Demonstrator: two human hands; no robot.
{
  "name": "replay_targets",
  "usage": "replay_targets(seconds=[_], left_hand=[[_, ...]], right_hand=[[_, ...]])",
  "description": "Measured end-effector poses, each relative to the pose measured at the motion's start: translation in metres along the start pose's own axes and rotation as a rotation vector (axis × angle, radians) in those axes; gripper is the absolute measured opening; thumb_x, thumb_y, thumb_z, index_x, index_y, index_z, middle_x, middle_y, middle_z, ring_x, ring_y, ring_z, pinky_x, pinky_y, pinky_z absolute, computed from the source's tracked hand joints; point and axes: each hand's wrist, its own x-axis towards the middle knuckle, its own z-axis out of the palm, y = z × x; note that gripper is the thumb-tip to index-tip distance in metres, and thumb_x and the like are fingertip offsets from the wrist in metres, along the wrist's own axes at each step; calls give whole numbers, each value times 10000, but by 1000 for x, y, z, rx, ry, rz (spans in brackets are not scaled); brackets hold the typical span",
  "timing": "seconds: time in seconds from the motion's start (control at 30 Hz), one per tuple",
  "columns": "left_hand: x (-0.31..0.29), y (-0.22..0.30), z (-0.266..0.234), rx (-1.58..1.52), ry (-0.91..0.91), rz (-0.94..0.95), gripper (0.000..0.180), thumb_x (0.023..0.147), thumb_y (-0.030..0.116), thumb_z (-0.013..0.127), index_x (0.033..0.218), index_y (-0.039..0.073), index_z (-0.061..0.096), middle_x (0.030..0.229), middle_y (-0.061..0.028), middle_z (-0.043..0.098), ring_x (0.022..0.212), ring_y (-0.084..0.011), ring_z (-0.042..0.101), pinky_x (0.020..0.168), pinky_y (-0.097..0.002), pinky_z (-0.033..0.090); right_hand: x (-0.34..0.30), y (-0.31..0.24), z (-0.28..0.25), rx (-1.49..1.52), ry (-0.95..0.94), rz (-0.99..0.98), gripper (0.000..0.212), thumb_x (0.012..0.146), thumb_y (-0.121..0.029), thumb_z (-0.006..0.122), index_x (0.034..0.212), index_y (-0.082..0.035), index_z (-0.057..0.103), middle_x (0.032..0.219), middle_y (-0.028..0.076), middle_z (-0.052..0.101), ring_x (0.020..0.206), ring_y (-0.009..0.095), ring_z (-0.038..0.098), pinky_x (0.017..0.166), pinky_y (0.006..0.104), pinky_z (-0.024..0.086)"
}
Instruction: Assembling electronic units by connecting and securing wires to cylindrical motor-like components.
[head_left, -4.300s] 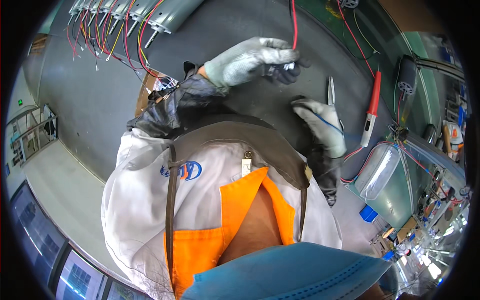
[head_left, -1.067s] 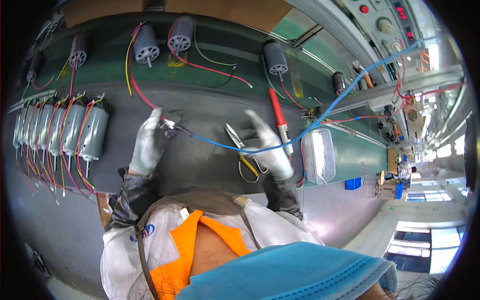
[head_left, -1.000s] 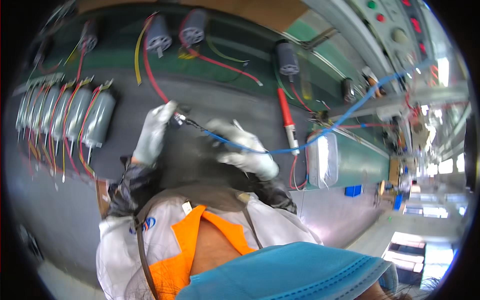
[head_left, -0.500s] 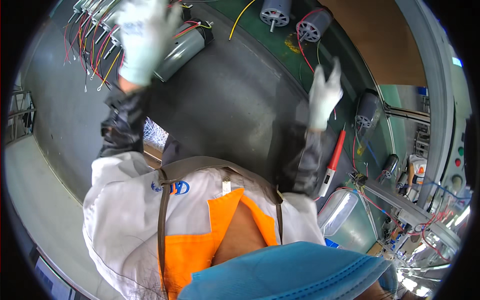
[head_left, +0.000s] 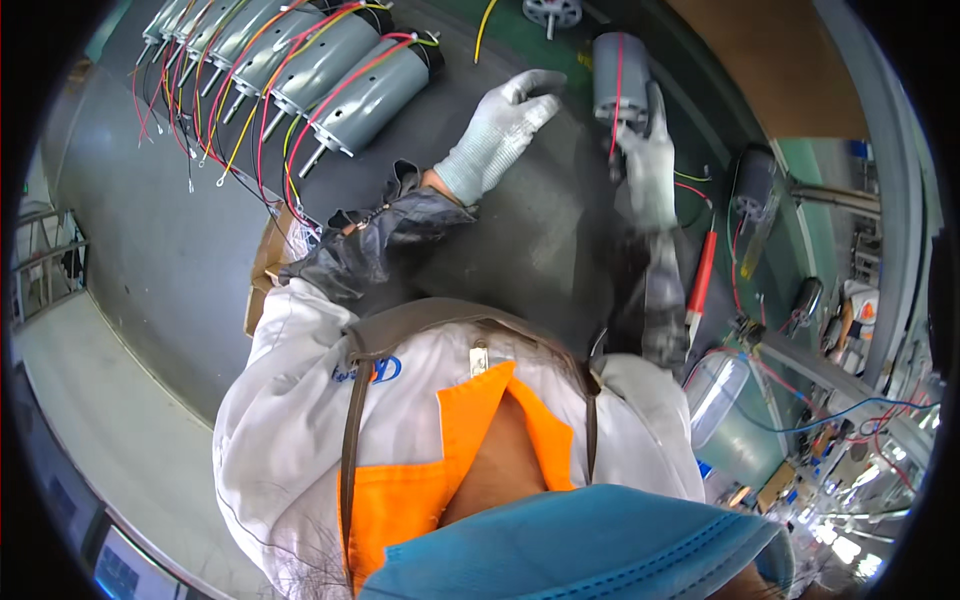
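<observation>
My right hand (head_left: 650,170), in a white glove, grips a grey electric motor (head_left: 619,75) by its shaft end. One finger lies along the motor's right side, and a red wire runs down its body. To the left, my gloved left hand (head_left: 500,135) holds nothing; its thumb and fingers are apart, pointing toward that motor. Beyond my left forearm, several silver-grey motors (head_left: 370,100) lie side by side, their shafts toward me and red, yellow and black wires trailing.
Beside my right forearm lies a red-handled screwdriver-like tool (head_left: 703,275). More motors sit on the green surface: one at the far edge (head_left: 552,14), others at right (head_left: 754,185) (head_left: 806,298). A cardboard box (head_left: 266,262) stands by my left sleeve. A metal frame (head_left: 850,370) borders the right.
My left hand has moved right, away from the row of motors. My right hand has reached forward and taken hold of a motor, which has turned shaft toward me.
</observation>
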Motion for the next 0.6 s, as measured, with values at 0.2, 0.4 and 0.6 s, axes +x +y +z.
replay_targets(seconds=[0.2,0.4,0.6], left_hand=[[-68,5,22,48,-56,-224,480,1011,223,644,1378,-62,523,1282,-106,625,1165,-163,589,1006,-294,465],[-110,35,-4,27,-128,-567,384,1025,235,604,1300,-32,593,1184,-132,664,1100,-195,649,989,-341,521],[-118,21,-47,-334,-131,-473,385,1058,226,496,1307,-60,566,1238,-195,644,1023,-273,675,821,-344,580]], right_hand=[[-172,41,17,-495,-35,-135,845,890,26,596,1612,-235,242,1300,181,657,937,382,713,787,444,561],[-223,31,-1,-673,-74,-530,615,858,-33,675,1449,-145,551,945,126,688,812,318,664,746,427,545],[-162,6,6,-778,109,-298,716,856,-46,654,1528,-122,419,1012,250,666,827,370,670,720,432,550]])
